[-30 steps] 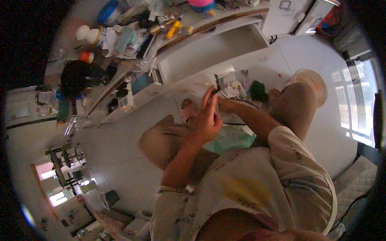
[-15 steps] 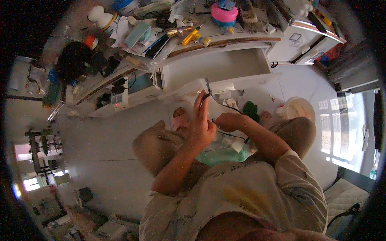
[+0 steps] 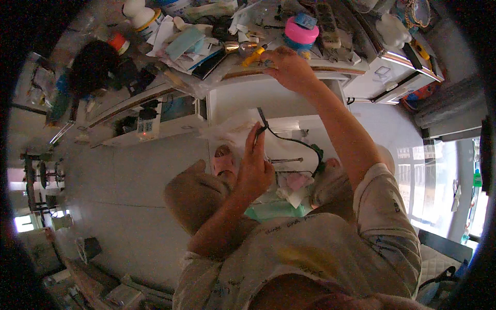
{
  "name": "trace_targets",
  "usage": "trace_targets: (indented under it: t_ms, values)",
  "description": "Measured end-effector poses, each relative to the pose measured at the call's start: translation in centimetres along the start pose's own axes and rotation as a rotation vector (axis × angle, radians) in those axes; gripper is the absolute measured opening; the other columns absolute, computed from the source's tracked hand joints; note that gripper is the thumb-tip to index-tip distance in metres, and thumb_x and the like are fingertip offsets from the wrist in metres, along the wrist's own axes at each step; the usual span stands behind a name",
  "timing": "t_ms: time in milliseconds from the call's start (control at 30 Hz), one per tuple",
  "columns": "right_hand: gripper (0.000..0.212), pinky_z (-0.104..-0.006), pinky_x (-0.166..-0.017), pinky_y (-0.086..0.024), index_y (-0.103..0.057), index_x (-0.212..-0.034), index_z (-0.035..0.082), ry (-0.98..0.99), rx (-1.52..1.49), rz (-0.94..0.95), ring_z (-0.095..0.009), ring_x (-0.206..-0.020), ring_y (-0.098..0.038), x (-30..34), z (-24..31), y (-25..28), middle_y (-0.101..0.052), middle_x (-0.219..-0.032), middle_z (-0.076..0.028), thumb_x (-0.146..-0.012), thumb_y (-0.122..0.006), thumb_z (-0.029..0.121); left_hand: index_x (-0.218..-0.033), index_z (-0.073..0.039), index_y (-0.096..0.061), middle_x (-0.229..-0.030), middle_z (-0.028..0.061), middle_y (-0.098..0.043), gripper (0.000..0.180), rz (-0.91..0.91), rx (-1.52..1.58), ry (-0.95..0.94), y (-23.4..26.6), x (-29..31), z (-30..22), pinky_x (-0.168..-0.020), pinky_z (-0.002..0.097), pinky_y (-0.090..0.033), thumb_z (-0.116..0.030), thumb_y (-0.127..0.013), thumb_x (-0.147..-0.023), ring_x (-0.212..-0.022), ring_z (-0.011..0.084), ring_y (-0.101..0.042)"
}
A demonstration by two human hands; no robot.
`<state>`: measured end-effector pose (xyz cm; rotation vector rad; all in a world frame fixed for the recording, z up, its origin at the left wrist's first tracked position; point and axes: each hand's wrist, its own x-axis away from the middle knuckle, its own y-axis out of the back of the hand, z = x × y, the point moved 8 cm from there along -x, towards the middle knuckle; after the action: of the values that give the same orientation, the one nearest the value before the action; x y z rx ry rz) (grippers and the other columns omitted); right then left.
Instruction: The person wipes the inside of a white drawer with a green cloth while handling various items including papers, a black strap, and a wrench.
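Left hand is raised over the lap, fingers pinched shut on the end of a thin black cable; the cable stands up above the fingertips, then loops right and down toward a dark green piece near the right knee. Right hand is stretched out to the cluttered tabletop, fingers curled down at its front edge, touching or just beside a yellow tool; can't tell whether they actually grip anything. Pink round tape roll sits just behind that hand, a folded light-blue cloth further left among papers, a white bottle with orange band at the far left end. Below the tabletop an open white drawer faces the person. On the lap: pink and white scraps and a teal sheet. A foot in a pink slipper rests on the grey floor just left of the left hand.
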<state>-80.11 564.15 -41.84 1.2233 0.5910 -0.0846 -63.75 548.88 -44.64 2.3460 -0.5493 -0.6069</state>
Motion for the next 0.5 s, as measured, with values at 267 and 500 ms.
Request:
trace_targets:
  t_ms: [267, 500]
  values:
    - [0.035, -0.0385, -0.09, -0.044, -0.055, -0.115, 0.024, -0.119, 0.276, 0.322, -0.028, -0.107, -0.05, -2.1, -1.4, -3.1, -0.056, -0.116, -0.004, -0.08, -0.06, 0.024, -0.133, 0.008, -0.023, -0.142, 0.0243, -0.018, 0.07, -0.013, 0.059, 0.039, -0.8, 0.0, 1.6, -0.097, 0.0396, -0.04, 0.009, -0.045, -0.067, -0.127, 0.0425, -0.03]
    - [0.03, -0.0379, -0.092, -0.042, -0.057, -0.114, 0.022, -0.203, 0.158, 0.228, -0.024, -0.112, -0.047, -3.1, -4.3, -2.6, -0.053, -0.121, -0.005, -0.084, -0.056, 0.021, -0.132, 0.009, -0.022, -0.141, 0.0247, -0.018, 0.069, -0.002, 0.06, 0.029, -0.8, -0.4, 1.7, -0.088, 0.0383, -0.047, 0.008, -0.045, -0.068, -0.124, 0.0435, -0.033]
